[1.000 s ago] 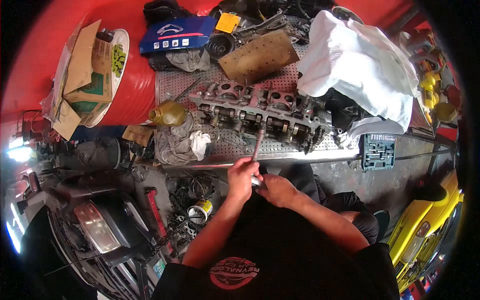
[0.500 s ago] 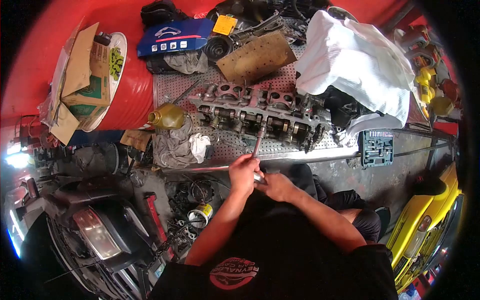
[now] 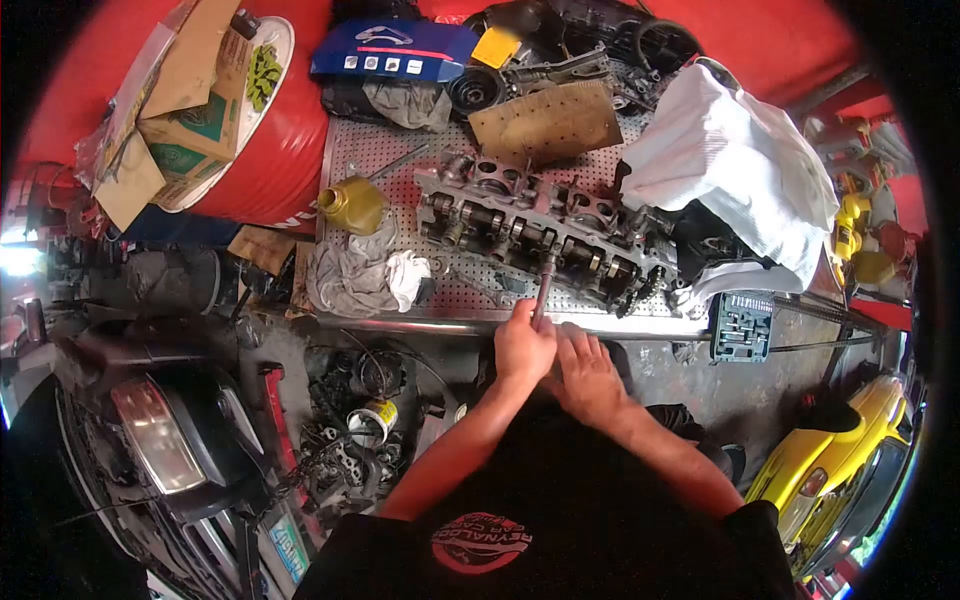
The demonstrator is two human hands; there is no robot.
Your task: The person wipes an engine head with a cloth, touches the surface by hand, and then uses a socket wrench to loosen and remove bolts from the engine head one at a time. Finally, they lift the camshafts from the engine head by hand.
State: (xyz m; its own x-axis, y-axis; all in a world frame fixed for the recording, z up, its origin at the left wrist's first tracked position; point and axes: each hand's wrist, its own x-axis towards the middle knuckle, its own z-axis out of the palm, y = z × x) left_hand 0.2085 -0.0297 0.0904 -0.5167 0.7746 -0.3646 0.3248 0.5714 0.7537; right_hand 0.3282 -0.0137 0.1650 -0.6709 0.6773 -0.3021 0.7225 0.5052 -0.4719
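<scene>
My left hand is wrapped round the near end of a socket wrench's long extension bar. The bar's far end meets the front side of a cylinder head, which lies on the bench with its camshaft showing. Close beside it, my right hand has its fingers stretched out towards the bar. Whether its palm touches the tool's handle is hidden.
On the perforated metal bench are grey rags, a yellowish jug, a brown plate and a white cloth. An open socket set sits right of the bench's front edge. Cars stand on both sides.
My right hand has opened from its grip on the wrench handle, and its fingers are now straight. My left hand stays on the bar. The whole view has shifted and tilted slightly.
</scene>
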